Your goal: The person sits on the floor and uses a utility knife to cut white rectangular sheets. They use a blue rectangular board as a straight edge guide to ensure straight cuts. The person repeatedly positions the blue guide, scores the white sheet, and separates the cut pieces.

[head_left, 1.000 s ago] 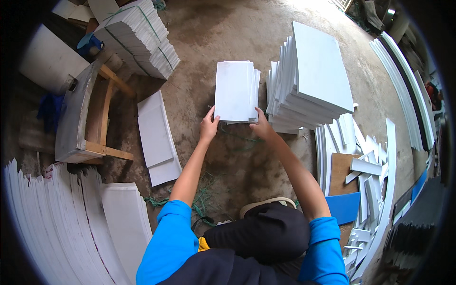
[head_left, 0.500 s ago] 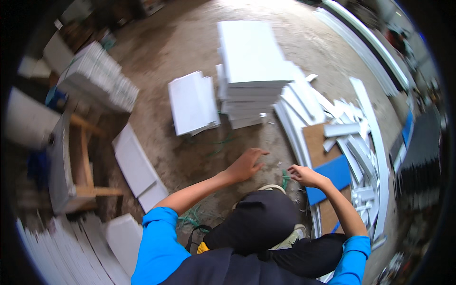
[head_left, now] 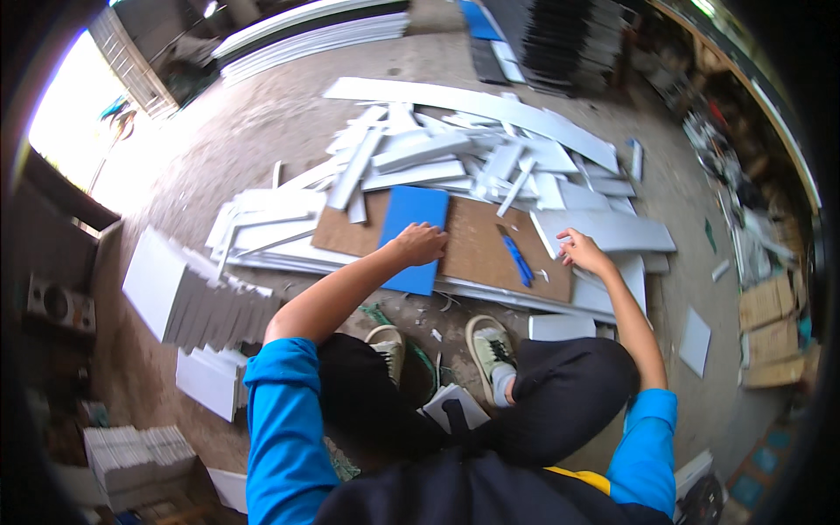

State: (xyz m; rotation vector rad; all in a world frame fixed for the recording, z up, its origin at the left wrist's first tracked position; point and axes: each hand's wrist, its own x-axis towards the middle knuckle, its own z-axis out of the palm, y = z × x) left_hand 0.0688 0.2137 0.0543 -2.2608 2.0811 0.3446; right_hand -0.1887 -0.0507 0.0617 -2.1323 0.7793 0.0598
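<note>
My left hand [head_left: 420, 243] rests on, or hovers just over, the right edge of a flat blue board [head_left: 411, 206], fingers slightly bent and holding nothing visible. The blue board lies across a brown board [head_left: 477, 229]. On the brown board, between my hands, is a blue utility knife [head_left: 516, 256]. My right hand [head_left: 584, 252] is off to the right with its fingers apart, beside a wide white strip [head_left: 612, 229] at the brown board's right end. Nothing shows in it.
Beyond the boards spreads a heap of white offcuts [head_left: 420, 149]. A stack of white panels [head_left: 157, 280] stands at left on the concrete floor. My shoes [head_left: 490, 346] sit close to the near edge, with green string [head_left: 424, 363] between them. Cardboard [head_left: 770, 324] is at far right.
My view has swung right, from the white stacks to the offcut heap. My left hand has gone from over bare floor to the blue board; my right hand has left the green string.
</note>
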